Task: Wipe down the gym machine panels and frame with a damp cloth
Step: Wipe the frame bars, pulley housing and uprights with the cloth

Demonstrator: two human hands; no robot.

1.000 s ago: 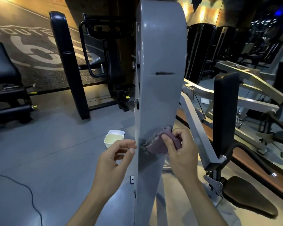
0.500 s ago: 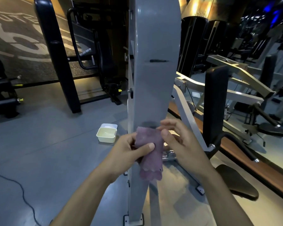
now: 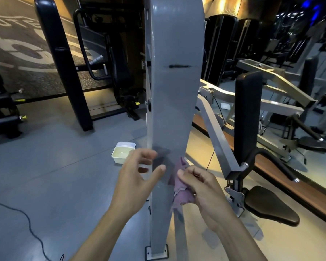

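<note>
Gripping a crumpled purple cloth (image 3: 181, 193) in curled fingers (image 3: 193, 173), a person's right hand (image 3: 205, 194) presses it against the lower right edge of a tall grey machine panel (image 3: 174, 91) in a dimly lit gym. The left hand (image 3: 135, 183) hovers just beside the panel's left edge, fingers apart and loosely bent, holding nothing, its thumb reaching across the panel's face. A darker smear shows on the panel between the two hands, and a short black slot marks it higher up. On the grey floor (image 3: 55, 176) behind the left hand sits a small cream tub (image 3: 120, 154) of pale liquid. To the right, the machine's slanting grey frame bar (image 3: 216, 140) meets a black upright pad (image 3: 247, 117) above a black seat (image 3: 271, 206). A black cable (image 3: 28, 221) trails across the floor at lower left.
</note>
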